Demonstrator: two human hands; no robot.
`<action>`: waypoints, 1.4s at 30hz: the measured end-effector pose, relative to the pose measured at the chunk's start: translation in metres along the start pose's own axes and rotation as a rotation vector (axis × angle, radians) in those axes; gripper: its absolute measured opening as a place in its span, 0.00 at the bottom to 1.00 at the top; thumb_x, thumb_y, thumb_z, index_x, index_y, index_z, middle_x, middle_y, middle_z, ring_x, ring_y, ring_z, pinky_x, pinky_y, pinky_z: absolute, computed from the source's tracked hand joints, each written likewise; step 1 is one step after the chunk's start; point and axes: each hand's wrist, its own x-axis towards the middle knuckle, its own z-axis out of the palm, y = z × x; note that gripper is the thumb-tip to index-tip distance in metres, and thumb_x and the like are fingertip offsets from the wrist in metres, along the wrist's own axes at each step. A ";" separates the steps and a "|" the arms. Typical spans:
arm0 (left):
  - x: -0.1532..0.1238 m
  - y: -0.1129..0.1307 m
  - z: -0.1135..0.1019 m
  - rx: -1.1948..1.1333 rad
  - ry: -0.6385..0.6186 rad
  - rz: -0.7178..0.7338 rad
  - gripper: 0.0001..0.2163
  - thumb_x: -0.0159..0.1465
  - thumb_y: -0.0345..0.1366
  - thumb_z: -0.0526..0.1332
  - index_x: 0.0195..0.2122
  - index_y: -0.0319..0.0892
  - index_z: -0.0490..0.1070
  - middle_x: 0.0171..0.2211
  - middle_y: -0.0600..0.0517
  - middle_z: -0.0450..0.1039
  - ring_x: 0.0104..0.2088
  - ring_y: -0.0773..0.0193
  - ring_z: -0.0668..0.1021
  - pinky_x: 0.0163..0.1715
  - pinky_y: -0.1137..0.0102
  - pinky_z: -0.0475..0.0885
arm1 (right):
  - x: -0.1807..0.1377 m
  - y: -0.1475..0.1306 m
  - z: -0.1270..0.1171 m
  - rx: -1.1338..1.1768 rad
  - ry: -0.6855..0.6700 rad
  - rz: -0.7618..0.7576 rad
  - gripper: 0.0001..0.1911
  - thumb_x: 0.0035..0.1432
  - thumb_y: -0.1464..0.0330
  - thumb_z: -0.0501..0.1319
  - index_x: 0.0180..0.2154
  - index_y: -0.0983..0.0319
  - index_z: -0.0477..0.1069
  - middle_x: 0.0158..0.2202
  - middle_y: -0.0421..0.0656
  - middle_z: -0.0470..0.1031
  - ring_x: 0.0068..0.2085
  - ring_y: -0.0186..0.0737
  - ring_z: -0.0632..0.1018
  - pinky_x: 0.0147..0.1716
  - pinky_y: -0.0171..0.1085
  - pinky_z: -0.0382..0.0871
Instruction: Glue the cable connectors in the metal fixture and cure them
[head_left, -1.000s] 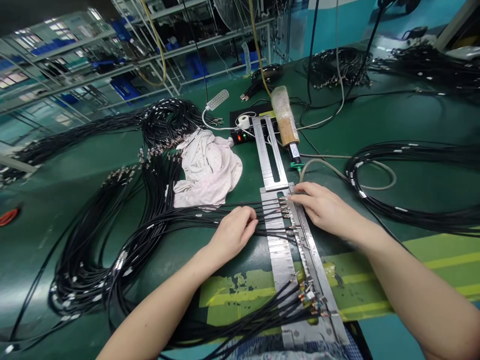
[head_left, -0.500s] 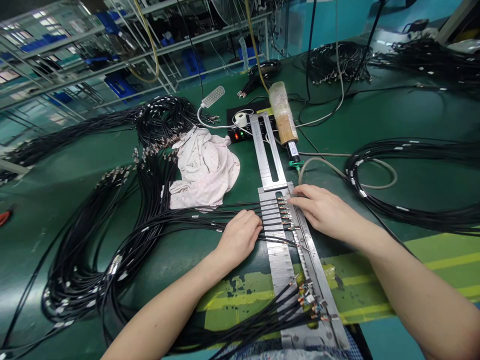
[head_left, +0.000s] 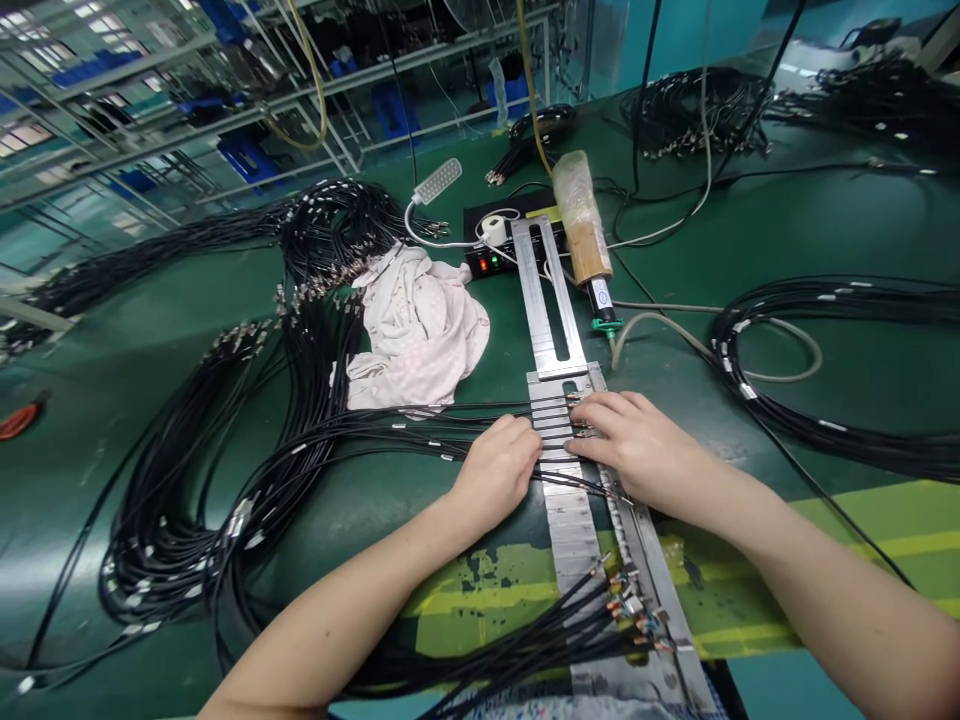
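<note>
A slotted metal fixture [head_left: 568,510] runs away from me, with several thin black cables [head_left: 465,424] laid across it in parallel. My left hand [head_left: 499,468] is closed on one of these cables at the fixture's left edge. My right hand [head_left: 637,445] has its thumb and fingers bent together over the cable ends at the right side, pinching one cable; its tip is hidden under the fingers. Close to my body, a bunch of stripped cable ends [head_left: 630,605] with coloured wires rests on the near part of the fixture.
Left of the fixture lie a crumpled pale cloth [head_left: 420,330] and a large bundle of black cables [head_left: 150,530]. Beyond it are a small lamp [head_left: 439,181], a black box with lights [head_left: 487,262] and a wrapped dispensing tube [head_left: 581,220]. Coiled cables [head_left: 832,310] lie right.
My right hand has moved toward me along the row of cable ends and now covers several of them. My left hand stays on the cables; the whole view has shifted slightly.
</note>
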 end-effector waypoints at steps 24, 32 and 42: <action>-0.015 -0.004 0.000 0.086 -0.088 0.238 0.16 0.64 0.25 0.48 0.52 0.36 0.65 0.54 0.46 0.68 0.50 0.57 0.68 0.44 0.62 0.61 | 0.002 0.009 0.005 0.148 -0.008 0.021 0.25 0.49 0.84 0.50 0.41 0.58 0.75 0.47 0.46 0.71 0.52 0.48 0.67 0.44 0.46 0.67; -0.007 0.000 -0.015 -0.027 -0.154 0.187 0.17 0.61 0.23 0.49 0.49 0.40 0.68 0.51 0.47 0.71 0.53 0.58 0.69 0.51 0.58 0.57 | 0.005 0.021 -0.005 0.151 0.120 0.159 0.23 0.53 0.81 0.48 0.43 0.60 0.74 0.47 0.48 0.71 0.48 0.44 0.71 0.47 0.47 0.69; -0.028 -0.004 -0.011 0.238 -0.071 0.021 0.09 0.67 0.32 0.51 0.36 0.40 0.70 0.35 0.47 0.71 0.38 0.57 0.67 0.33 0.64 0.60 | -0.007 0.012 -0.030 0.145 0.170 0.169 0.21 0.54 0.78 0.49 0.44 0.60 0.74 0.45 0.47 0.72 0.46 0.42 0.73 0.47 0.44 0.70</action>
